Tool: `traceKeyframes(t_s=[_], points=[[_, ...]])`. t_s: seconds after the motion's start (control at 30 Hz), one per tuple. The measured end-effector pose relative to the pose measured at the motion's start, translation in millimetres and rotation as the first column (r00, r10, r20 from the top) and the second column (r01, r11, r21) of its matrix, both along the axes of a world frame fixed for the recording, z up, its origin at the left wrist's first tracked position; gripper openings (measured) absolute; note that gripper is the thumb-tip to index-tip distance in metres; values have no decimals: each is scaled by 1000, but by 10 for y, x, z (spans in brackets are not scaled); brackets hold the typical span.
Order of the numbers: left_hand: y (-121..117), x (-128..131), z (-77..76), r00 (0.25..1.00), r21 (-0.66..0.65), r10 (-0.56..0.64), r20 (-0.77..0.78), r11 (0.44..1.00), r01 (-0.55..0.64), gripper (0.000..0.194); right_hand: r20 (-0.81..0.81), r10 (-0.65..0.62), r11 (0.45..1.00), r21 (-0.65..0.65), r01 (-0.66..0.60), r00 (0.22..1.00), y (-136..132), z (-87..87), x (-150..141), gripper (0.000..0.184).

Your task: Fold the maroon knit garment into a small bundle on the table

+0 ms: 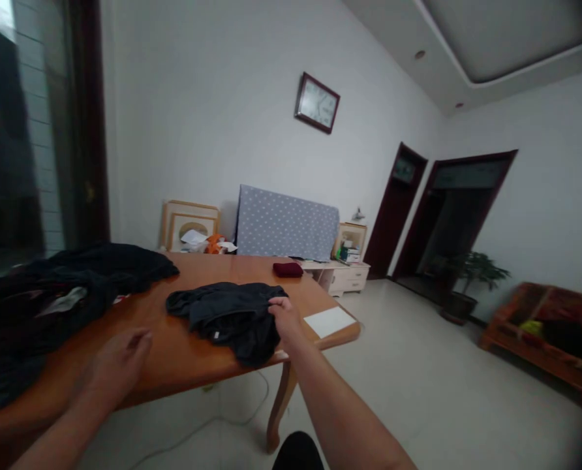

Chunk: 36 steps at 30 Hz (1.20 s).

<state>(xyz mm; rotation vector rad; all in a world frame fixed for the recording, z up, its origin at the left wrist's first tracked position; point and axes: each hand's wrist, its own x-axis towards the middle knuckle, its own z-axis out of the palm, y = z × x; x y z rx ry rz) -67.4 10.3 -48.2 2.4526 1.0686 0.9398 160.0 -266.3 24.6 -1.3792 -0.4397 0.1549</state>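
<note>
A crumpled black garment (225,313) lies in the middle of the wooden table (173,359). My right hand (285,318) rests on the garment's right edge, fingers closed on the cloth. My left hand (117,365) hovers over the bare tabletop to the left of the garment, fingers loosely curled and blurred, holding nothing that I can see.
A pile of dark clothes (51,294) covers the table's left end. A folded dark red cloth (288,269) and a white sheet (329,321) lie near the right end. Beyond stand a low cabinet (342,274), a potted plant (470,281) and a wooden bench (548,333).
</note>
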Motion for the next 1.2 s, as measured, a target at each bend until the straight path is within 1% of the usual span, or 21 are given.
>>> traceKeyframes(t_s=[0.03,0.07,0.1,0.13,0.17,0.2,0.23,0.27,0.33,0.37,0.43,0.53,0.6,0.67,0.73,0.8,0.87,0.93,1.0,1.1,1.2], points=[[-128,75,37,996,-50,-77,54,996,79,38,19,-1,1000,2,1,1000,43,0,-81,20],[-291,132,92,981,-111,-171,90,977,181,41,51,21,1000,5,-22,998,89,2,-181,21],[-480,169,161,955,-169,-259,148,944,282,43,124,78,997,-12,-77,989,133,6,-300,22],[-678,190,238,908,-232,-359,218,884,405,44,179,141,990,-36,-137,974,169,12,-433,24],[-871,201,313,854,-294,-426,299,810,507,44,225,217,976,-79,-204,950,193,19,-573,26],[-1044,206,381,810,-353,-444,382,740,572,45,264,290,956,-127,-265,920,203,25,-710,27],[-1188,205,435,778,-412,-434,454,672,616,45,292,351,934,-168,-314,890,202,29,-836,27],[-1297,199,473,752,-451,-411,515,617,645,45,318,399,915,-203,-349,860,191,31,-943,27],[-1415,168,498,724,-483,-349,595,565,669,42,349,446,893,-242,-380,824,161,22,-1084,27],[-1433,143,491,713,-490,-316,626,552,675,39,356,450,890,-251,-380,819,148,10,-1120,27],[-1416,81,452,702,-498,-246,669,553,668,34,344,434,896,-261,-359,833,133,-31,-1133,27],[-1325,-6,382,682,-501,-113,722,595,629,30,314,394,913,-244,-327,864,129,-119,-1063,26],[-1238,-52,343,627,-496,3,779,615,613,29,277,378,921,-205,-330,883,122,-184,-985,25],[-1128,-98,308,545,-502,140,827,623,601,29,208,355,932,-153,-328,912,101,-247,-891,26],[-1009,-155,271,471,-521,265,841,629,577,28,128,309,948,-116,-295,942,70,-305,-785,27],[-904,-226,234,430,-560,366,825,636,531,26,75,255,963,-110,-246,964,34,-362,-675,28],[-836,-301,203,413,-605,444,795,630,487,23,54,216,970,-124,-208,975,5,-425,-573,29],[-812,-367,183,406,-640,495,768,618,457,22,54,200,969,-157,-189,978,-9,-501,-490,31],[-819,-416,175,411,-657,513,754,615,436,23,82,199,962,-205,-179,977,-3,-591,-428,33],[-854,-456,182,431,-657,502,750,640,398,23,155,228,944,-276,-179,961,42,-732,-370,34],[-890,-474,186,471,-643,463,751,675,362,22,205,236,938,-303,-168,950,109,-839,-343,38]])
